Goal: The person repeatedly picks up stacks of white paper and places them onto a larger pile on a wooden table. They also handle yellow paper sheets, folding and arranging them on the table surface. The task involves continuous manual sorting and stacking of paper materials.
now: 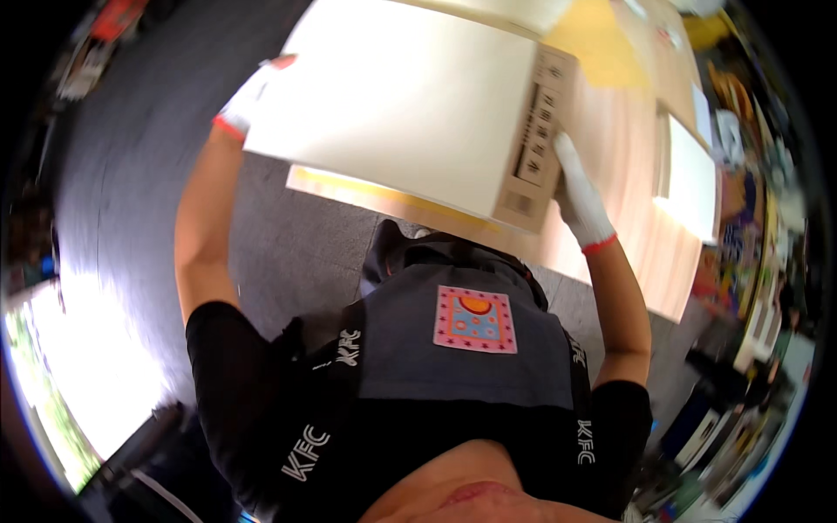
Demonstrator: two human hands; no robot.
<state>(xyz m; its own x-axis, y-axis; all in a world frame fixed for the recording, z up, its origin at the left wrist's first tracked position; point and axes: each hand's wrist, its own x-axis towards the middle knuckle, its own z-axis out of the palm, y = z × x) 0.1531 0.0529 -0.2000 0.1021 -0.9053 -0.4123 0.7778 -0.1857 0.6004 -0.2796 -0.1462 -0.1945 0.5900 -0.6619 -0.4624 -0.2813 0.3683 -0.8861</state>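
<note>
A large white pad of paper (392,96), with a brown printed cardboard strip (534,139) along its right side, is held out in front of me between both hands. It is tilted and lies above the near edge of a light wood table (628,183). My left hand (251,98), in a white glove with a red cuff, is closed on the pad's left edge, and its fingertips are partly lost against the white. On the brown strip's outer edge is my right hand (581,196), gloved alike, gripping with its other fingers hidden underneath.
A yellow sheet (597,44) lies at the far side of the table. To the right rests a white stack of paper (689,179). Cluttered shelves (741,218) line the right side. Dark floor (122,166) spreads at left, with a bright opening (96,366) lower down.
</note>
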